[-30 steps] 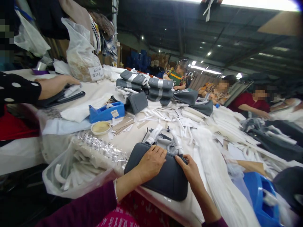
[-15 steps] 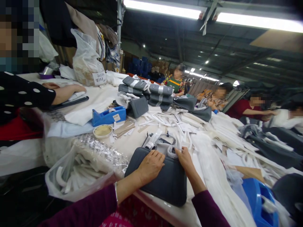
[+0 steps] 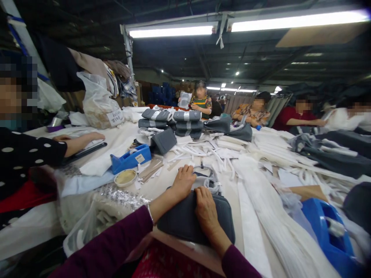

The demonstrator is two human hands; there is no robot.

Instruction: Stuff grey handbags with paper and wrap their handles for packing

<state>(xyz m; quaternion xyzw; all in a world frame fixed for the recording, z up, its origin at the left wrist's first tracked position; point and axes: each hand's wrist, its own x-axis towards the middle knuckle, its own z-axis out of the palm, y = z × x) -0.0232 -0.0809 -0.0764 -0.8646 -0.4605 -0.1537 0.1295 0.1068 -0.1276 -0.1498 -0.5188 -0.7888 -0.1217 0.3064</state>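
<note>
A dark grey handbag lies flat on the table edge in front of me, its top pointing away. My left hand is closed at the bag's upper left, over the foot of the handle, and its fingers hide what lies beneath. On the upper middle of the bag rests my right hand, with bent fingers gripping near the top edge. Beyond the fingers, the handle shows white wrapping. A coiled strap in clear wrap sits at the bag's upper right.
A blue tape dispenser and a tape roll lie ahead to the left. Further back, grey bags are stacked. White padding sheets and another blue dispenser are on the right. A co-worker's arm reaches in from the left.
My right hand has moved left from the strap coil onto the bag's upper middle. My left hand has shifted up to the handle's left foot. The camera view has tilted and turned slightly.
</note>
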